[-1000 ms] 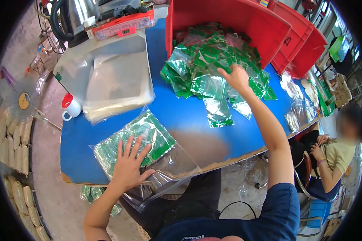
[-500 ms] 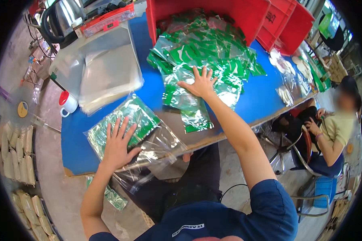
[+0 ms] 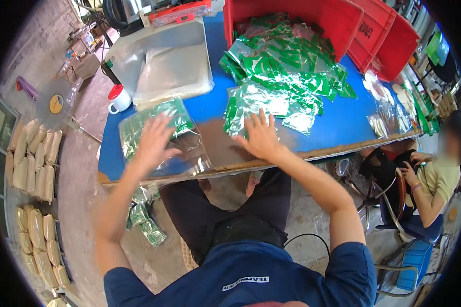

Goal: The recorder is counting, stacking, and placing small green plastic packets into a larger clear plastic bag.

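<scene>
Over a large clear plastic bag [image 3: 192,153] with green packets [image 3: 176,113] inside, my left hand [image 3: 156,140] is spread, somewhat blurred by motion. Whether it touches the bag I cannot tell. The bag lies flat, its loose end toward the table's front edge. My right hand [image 3: 263,137] has its fingers apart at the near edge of a heap of shiny green packets [image 3: 287,69]. Its fingertips reach the closest packets, and nothing is gripped. The heap spills out of a red bin [image 3: 312,20] onto the blue tabletop [image 3: 210,112].
Behind the bag lies a stack of clear empty bags [image 3: 176,71]. A white mug with red inside [image 3: 119,100] stands at the left. Green packets [image 3: 148,225] lie below the table's edge. Another person [image 3: 425,184] sits at the right; brown wrapped bundles [image 3: 33,169] are piled at the left.
My right hand has drawn back from the heap toward the table's front edge. The filled bag lies straighter, farther from the edge. The whole view has shifted.
</scene>
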A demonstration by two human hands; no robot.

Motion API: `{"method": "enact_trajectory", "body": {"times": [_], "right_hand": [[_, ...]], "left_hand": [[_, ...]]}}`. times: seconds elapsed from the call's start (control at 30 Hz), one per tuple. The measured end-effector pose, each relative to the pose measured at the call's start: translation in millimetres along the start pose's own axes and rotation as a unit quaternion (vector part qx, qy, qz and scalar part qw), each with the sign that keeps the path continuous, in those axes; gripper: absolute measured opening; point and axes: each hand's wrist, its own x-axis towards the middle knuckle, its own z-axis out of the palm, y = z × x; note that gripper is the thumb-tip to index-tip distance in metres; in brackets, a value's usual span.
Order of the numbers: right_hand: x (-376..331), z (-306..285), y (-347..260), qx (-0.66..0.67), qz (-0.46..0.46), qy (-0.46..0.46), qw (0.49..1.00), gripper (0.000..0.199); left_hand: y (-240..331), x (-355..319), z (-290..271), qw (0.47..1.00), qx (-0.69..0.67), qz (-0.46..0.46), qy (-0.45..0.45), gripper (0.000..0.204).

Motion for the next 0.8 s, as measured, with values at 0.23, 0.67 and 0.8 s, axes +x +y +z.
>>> {"method": "enact_trajectory", "body": {"times": [0.23,0.67,0.8], "right_hand": [[-46,-29,-71,0.137,-0.057,-0.050,0.988,0.039],[-80,-32,-13,0.087,-0.049,-0.022,0.995,0.073],[-83,-34,2,0.125,-0.028,0.002,0.992,0.063]], "left_hand": [[169,-67,91,0.465,-0.820,-0.329,-0.051,0.046],[159,-69,106,0.400,-0.819,-0.405,0.068,0.033],[168,-64,100,0.381,-0.846,-0.372,0.028,0.034]]}}
